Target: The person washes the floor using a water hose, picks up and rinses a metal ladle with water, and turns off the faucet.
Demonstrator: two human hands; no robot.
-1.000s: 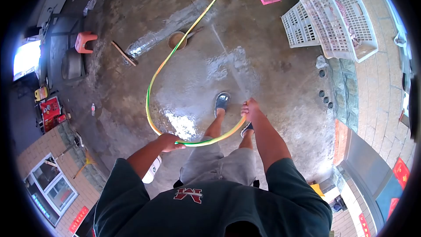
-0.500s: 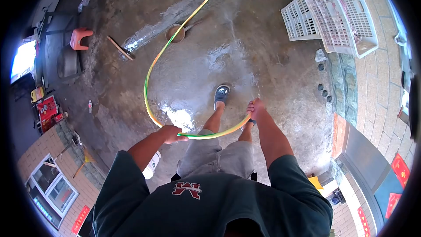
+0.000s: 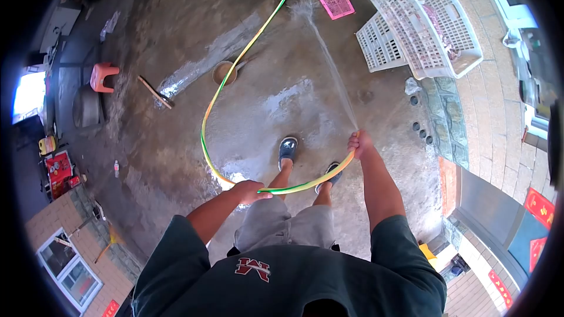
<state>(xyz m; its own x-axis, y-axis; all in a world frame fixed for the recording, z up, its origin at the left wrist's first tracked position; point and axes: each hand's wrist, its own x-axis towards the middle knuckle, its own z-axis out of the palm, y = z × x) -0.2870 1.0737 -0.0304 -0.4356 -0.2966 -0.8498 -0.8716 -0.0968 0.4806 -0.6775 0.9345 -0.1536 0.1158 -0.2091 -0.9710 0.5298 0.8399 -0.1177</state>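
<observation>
A yellow, green and orange striped hose (image 3: 299,187) curves from the far edge of the floor round to my body. Near its end, my right hand (image 3: 361,143) is closed around it, out in front of my right side. A thin jet of water (image 3: 333,70) leaves the hose end and splashes on the floor close to the pink basket (image 3: 334,0). My left hand (image 3: 251,192) is wrapped over the hose further back, in front of my left thigh. Both feet, in dark shoes (image 3: 288,149), stand on the wet concrete.
White plastic crates (image 3: 411,23) stand stacked at the upper right beside a stone-edged wall. A round pan (image 3: 224,73) lies partly under the hose. To the left are a wooden-handled tool (image 3: 154,91), an orange stool (image 3: 103,77) and a small bottle (image 3: 116,168).
Both hands have shifted right with the hose. The water jet now shows clearly, reaching far forward toward the pink basket. My right shoe has come into fuller view, and the camera has turned slightly.
</observation>
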